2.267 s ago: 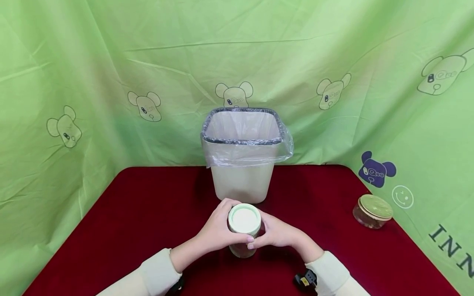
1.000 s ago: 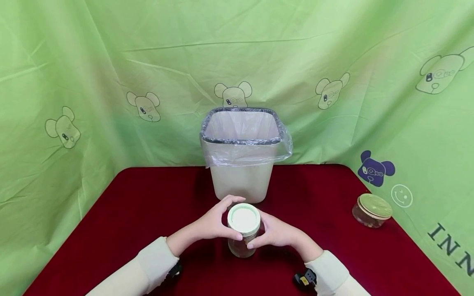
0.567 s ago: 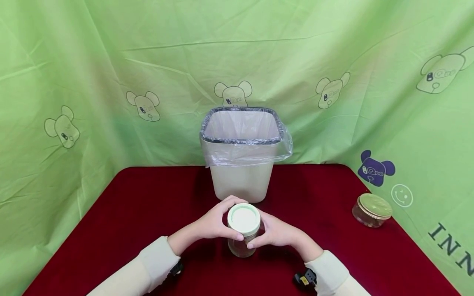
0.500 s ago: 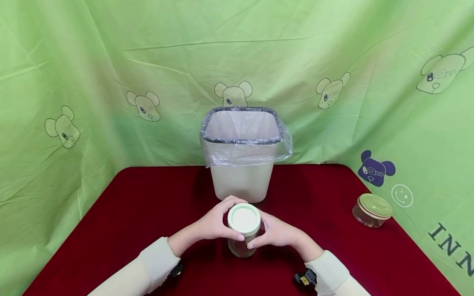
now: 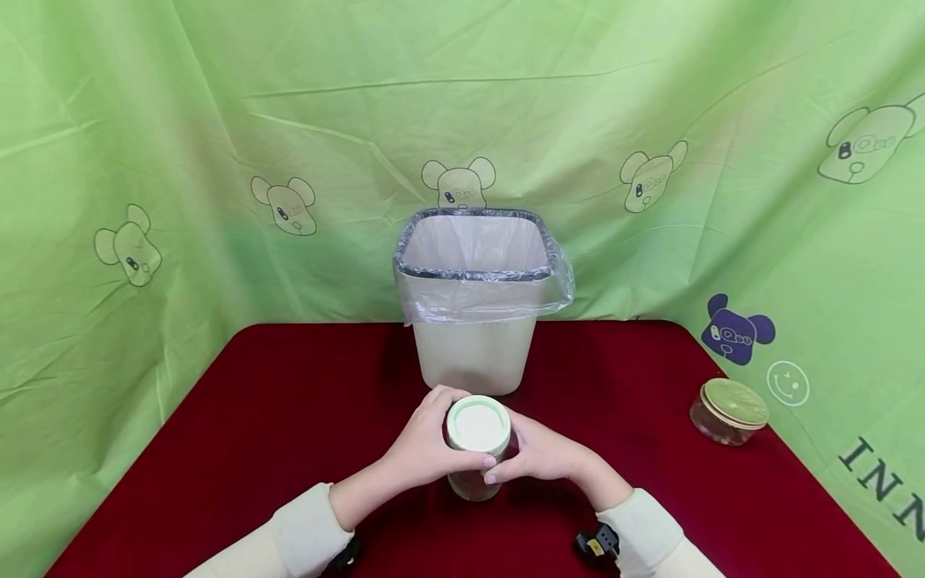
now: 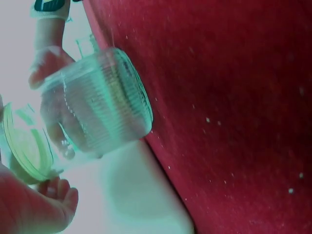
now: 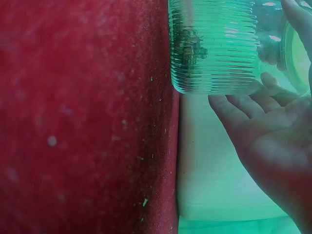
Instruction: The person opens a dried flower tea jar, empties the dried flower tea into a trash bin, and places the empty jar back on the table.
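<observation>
Green cloth point(image 5: 325, 120) is hanging behind a red table point(image 5: 289, 449), where a jar point(image 5: 473, 486) is standing upright in front of a lined bin point(image 5: 473, 353). The left hand point(image 5: 431, 449) is curling around its pale lid point(image 5: 478, 424), while the right hand point(image 5: 543, 451) is gripping the jar below. The left wrist view is revealing right-hand fingers point(image 6: 57, 134) through the jar; the head view is hiding most of them.

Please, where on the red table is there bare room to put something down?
The red table is bare left of the bin and the left hand, and between the right hand and the low jar. The middle is crowded: both hands hold the tall jar before the bin.
</observation>
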Motion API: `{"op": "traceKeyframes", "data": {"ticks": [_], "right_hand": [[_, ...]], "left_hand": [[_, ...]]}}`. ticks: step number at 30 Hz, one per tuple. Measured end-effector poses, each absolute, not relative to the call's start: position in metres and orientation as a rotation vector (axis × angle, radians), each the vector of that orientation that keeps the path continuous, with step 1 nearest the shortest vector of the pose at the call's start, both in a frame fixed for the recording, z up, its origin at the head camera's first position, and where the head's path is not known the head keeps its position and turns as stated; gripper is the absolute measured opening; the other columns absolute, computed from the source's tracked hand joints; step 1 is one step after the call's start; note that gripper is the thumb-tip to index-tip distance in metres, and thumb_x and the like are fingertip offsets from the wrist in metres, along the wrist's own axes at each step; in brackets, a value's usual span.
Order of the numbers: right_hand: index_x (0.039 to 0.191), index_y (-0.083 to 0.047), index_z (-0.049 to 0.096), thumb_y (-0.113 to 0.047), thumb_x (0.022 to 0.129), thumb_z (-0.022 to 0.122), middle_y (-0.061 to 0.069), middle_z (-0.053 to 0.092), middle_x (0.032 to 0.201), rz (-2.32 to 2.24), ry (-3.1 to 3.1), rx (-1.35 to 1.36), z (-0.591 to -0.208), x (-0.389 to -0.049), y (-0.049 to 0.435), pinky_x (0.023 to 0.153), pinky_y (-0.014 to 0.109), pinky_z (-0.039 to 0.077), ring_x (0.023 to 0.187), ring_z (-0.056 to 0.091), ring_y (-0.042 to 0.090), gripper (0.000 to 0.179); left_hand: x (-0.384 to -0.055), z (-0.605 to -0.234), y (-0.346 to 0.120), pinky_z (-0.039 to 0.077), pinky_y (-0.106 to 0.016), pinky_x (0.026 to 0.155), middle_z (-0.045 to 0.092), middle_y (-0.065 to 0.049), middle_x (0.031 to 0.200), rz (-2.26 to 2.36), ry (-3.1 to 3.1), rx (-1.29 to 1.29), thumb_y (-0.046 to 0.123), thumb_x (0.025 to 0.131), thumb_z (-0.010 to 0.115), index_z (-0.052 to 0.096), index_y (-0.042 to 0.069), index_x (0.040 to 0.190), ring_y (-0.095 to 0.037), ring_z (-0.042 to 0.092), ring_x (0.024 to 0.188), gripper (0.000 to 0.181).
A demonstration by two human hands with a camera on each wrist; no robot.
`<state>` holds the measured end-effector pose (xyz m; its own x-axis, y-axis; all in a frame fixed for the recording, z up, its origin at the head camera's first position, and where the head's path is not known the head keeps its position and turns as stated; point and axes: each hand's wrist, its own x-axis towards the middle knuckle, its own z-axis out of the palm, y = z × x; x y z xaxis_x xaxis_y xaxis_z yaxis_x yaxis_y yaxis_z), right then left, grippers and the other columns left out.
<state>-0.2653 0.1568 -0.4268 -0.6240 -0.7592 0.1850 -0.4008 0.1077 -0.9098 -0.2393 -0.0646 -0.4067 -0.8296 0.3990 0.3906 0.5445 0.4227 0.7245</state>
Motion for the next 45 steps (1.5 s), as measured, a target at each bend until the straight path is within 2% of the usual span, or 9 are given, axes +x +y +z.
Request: {"op": "traceKeyframes", "data": {"ticks": [8,15,19,26,34,45], "right_hand": [[0.141,-0.013,0.038,-0.014,0.078,0.081,0.003,0.052,0.131,-1.505,2.087,-1.097,-0.427,-0.264,0.157,0.099,0.033,0.043,0.118,0.051,0.021,0.075],[0.141,-0.015,0.038,-0.02,0.077,0.082,-0.001,0.053,0.131,-1.459,2.155,-1.085,-0.425,-0.264,0.157,0.103,0.031,0.038,0.121,0.049,0.019,0.078],[0.144,-0.014,0.035,-0.019,0.078,0.081,0.001,0.052,0.133,-1.464,2.134,-1.083,-0.426,-0.265,0.158,0.102,0.031,0.039,0.121,0.05,0.019,0.08],[0.146,-0.012,0.031,-0.011,0.08,0.079,0.004,0.049,0.136,-1.505,2.048,-1.102,-0.425,-0.265,0.157,0.1,0.033,0.042,0.122,0.051,0.021,0.081],[0.146,-0.009,0.031,-0.006,0.081,0.077,0.009,0.05,0.137,-1.534,1.974,-1.169,-0.425,-0.267,0.157,0.104,0.039,0.039,0.127,0.047,0.032,0.079],[0.145,-0.012,0.034,-0.013,0.079,0.079,0.013,0.05,0.137,-1.512,2.01,-1.195,-0.427,-0.267,0.156,0.105,0.039,0.037,0.129,0.045,0.028,0.079]], "left_hand": [[-0.231,-0.407,-0.059,0.046,-0.035,0.085,0.049,0.013,0.11,-1.36,-2.499,-0.726,0.047,0.062,0.087,0.056,0.022,0.117,-0.007,0.048,0.103,0.069],[-0.23,-0.404,-0.059,0.046,-0.034,0.086,0.049,0.014,0.11,-1.352,-2.467,-0.713,0.044,0.062,0.088,0.056,0.021,0.116,-0.007,0.049,0.103,0.068],[-0.232,-0.401,-0.061,0.046,-0.035,0.086,0.049,0.014,0.111,-1.35,-2.443,-0.722,0.044,0.062,0.088,0.057,0.02,0.117,-0.007,0.049,0.104,0.067],[-0.239,-0.396,-0.07,0.045,-0.037,0.087,0.052,0.011,0.113,-1.347,-2.392,-0.738,0.043,0.063,0.088,0.057,0.019,0.118,-0.009,0.051,0.104,0.067],[-0.252,-0.398,-0.084,0.045,-0.04,0.086,0.053,0.007,0.11,-1.369,-2.404,-0.645,0.042,0.066,0.087,0.059,0.016,0.118,-0.012,0.052,0.101,0.064],[-0.275,-0.409,-0.105,0.044,-0.041,0.089,0.056,-0.003,0.11,-1.343,-2.564,-0.449,0.04,0.07,0.085,0.061,0.006,0.118,-0.019,0.053,0.102,0.064]]}}
